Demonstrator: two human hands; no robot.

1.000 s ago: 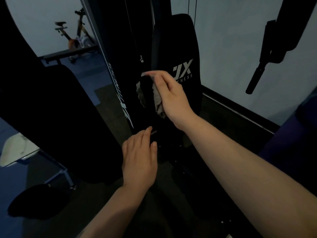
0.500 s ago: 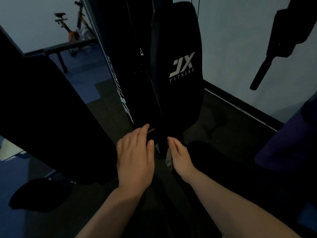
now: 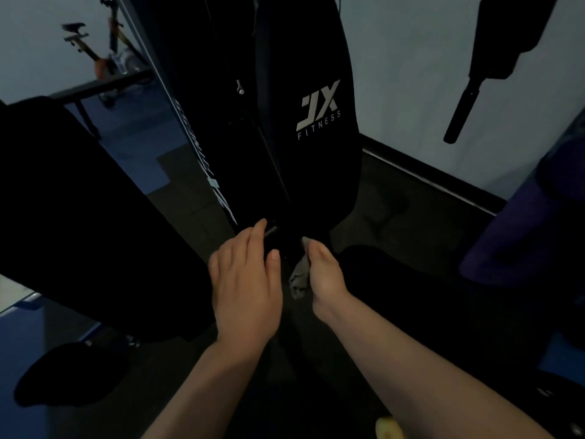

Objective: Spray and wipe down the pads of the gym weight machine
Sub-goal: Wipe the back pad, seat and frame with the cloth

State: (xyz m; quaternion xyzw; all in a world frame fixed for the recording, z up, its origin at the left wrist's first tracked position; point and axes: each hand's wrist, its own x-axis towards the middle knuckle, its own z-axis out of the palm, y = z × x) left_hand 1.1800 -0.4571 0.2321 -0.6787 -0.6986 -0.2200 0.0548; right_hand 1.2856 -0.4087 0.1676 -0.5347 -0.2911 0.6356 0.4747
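Landmark: upright black back pad (image 3: 307, 122) with the white "JX FITNESS" logo, centre frame, standing vertical.

Left arm comes in from bottom centre; left hand (image 3: 247, 280) is palm-down, fingers straight and together, at the pad's lower left. Its fingertips reach the dark frame parts at the pad's base; contact is too dark to confirm.

Right arm comes in from bottom right. Right hand (image 3: 326, 277) is directly below the pad's bottom edge, thumb side up, fingers curled out of view, holding a grey cloth (image 3: 299, 277). Cloth hangs bunched on the hand's left side, between the two hands, just under the pad.

Around the pad:
- large dark padded arm (image 3: 79, 217) to the left, angled, blocks the floor on that side
- machine upright (image 3: 202, 147) with slanted white lettering, just left of the pad
- black handle (image 3: 462, 112) hanging upper right, well apart
- exercise bike (image 3: 98, 55) far upper left, by the wall
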